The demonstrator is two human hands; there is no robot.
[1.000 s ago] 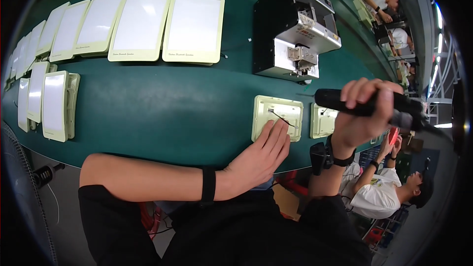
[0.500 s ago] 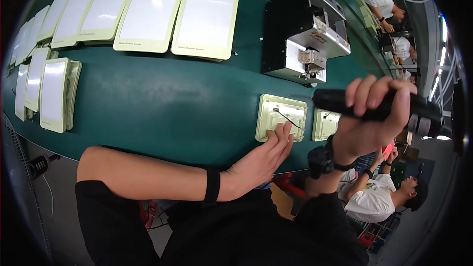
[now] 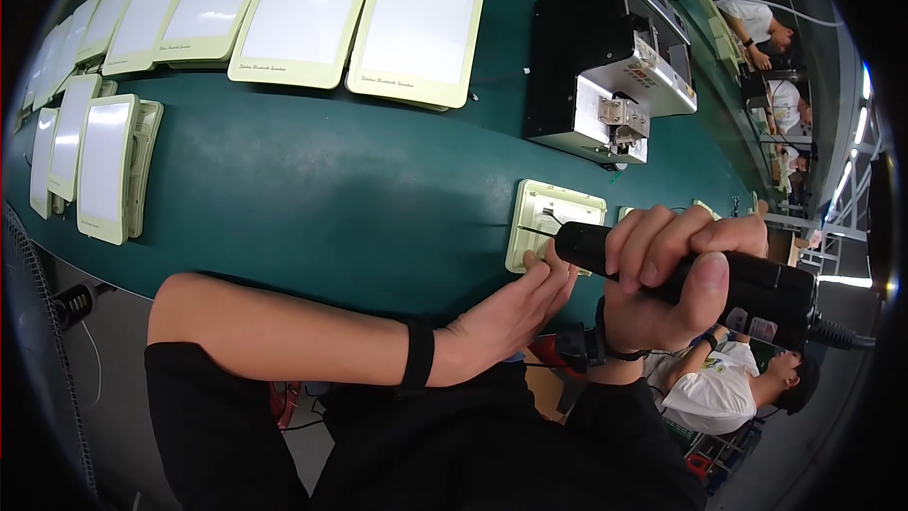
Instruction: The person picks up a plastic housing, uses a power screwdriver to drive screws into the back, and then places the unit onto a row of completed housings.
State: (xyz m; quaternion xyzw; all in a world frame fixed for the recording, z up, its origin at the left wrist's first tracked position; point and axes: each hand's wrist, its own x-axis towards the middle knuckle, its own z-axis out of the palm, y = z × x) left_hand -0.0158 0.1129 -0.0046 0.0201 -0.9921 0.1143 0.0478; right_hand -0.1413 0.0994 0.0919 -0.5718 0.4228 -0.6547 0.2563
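Note:
My right hand (image 3: 676, 270) is wrapped round a black corded electric screwdriver (image 3: 757, 289), held tilted with its thin bit pointing left. The bit is over a pale green plastic housing (image 3: 523, 251) lying inside up on the table, and I cannot tell whether it touches. My left hand (image 3: 501, 317) reaches to the near edge of this housing, fingers close together and pressed on it. A short dark wire shows inside the housing near the bit. The screwdriver's nose and my fingers cover its right and near parts.
Behind the housing stands a black and silver machine (image 3: 605, 66) on the green table (image 3: 322, 170). White-faced pale green panels (image 3: 416, 28) line the back left, with smaller stacks (image 3: 109, 166) nearer. Other people (image 3: 719, 388) work at the right.
The screwdriver has swung down and left from beside the housing, its bit now over it. My left fingers have shifted slightly right along the near edge. The whole view has shifted a little.

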